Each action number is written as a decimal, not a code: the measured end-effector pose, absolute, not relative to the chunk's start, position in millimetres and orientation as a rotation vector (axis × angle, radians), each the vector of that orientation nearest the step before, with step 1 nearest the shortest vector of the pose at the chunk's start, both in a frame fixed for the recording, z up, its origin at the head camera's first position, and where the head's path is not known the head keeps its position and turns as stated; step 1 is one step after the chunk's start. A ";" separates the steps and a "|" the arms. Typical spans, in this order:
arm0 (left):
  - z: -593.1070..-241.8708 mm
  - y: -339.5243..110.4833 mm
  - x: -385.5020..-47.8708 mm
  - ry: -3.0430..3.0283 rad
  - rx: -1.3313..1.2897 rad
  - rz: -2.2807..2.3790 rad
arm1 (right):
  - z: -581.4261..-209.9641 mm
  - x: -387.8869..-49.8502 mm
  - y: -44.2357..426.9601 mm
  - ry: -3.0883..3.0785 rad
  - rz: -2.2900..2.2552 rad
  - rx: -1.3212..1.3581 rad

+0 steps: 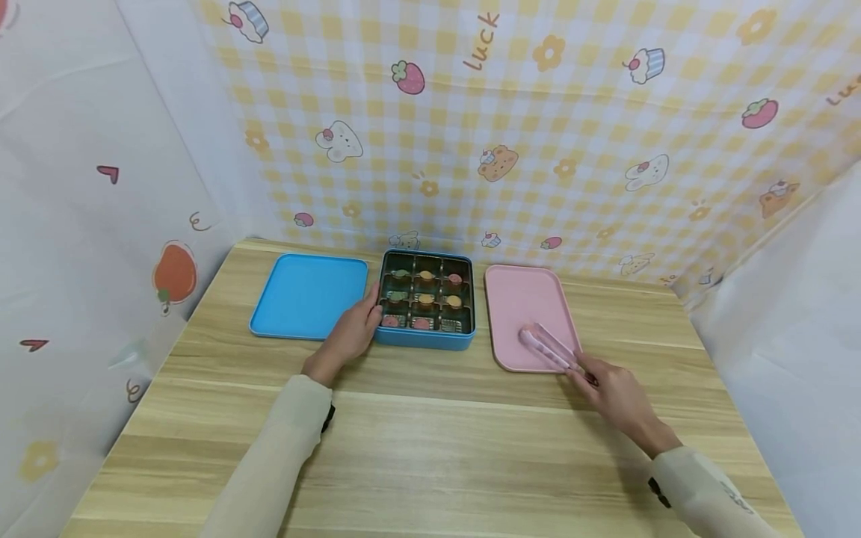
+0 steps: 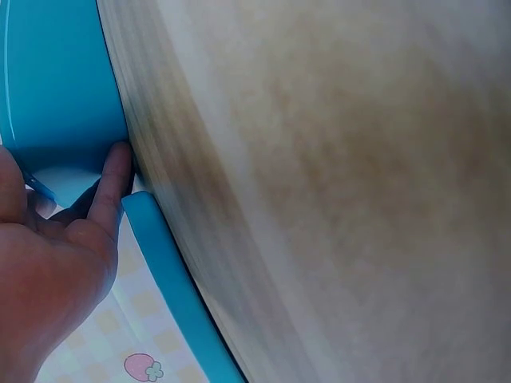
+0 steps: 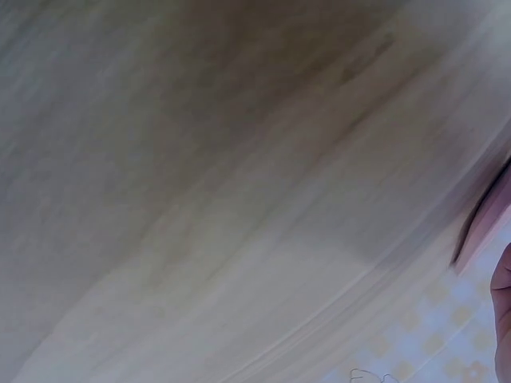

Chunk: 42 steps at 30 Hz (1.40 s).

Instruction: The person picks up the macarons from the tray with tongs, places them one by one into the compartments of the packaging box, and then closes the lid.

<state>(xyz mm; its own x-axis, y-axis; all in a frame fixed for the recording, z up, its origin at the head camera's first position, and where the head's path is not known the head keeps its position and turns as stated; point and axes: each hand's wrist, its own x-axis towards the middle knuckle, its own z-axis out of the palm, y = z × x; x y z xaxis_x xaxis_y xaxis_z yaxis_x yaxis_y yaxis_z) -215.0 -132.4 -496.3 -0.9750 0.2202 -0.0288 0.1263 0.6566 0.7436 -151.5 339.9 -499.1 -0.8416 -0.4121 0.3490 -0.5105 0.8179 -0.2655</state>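
Here on the wood-grain worktop [image 1: 417, 456], we see the left hand [image 1: 351, 329] laid against the left side of the blue box [image 1: 424, 341], its fingers stretched along that wall! Inside the box, we spot small round pieces [image 1: 426, 299] in green, yellow and pink, set in the compartments of a divided insert; two pink ones fill the left and middle of the nearest row. Across we go to the right hand [image 1: 615, 392], its fingers wrapped round the pale pink tongs [image 1: 551, 350], tips over the pink tray [image 1: 521, 288] just right of the box (whether those tips pinch anything, we cannot tell). And to the box's left, we have a shallow blue tray [image 1: 312, 295], a yellow-checked cloth [image 1: 585, 97] rising behind everything.
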 end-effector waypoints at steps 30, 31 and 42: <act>-496.3 -132.0 -215.6 2.743 0.268 1.216 | -481.9 -156.6 299.1 -2.661 0.634 0.780; -496.1 -132.1 -215.5 2.742 0.266 1.213 | -481.0 -157.1 298.0 -2.661 0.639 0.784; -495.1 -132.1 -215.2 2.745 0.265 1.210 | -476.3 -161.9 286.5 -2.639 0.658 0.821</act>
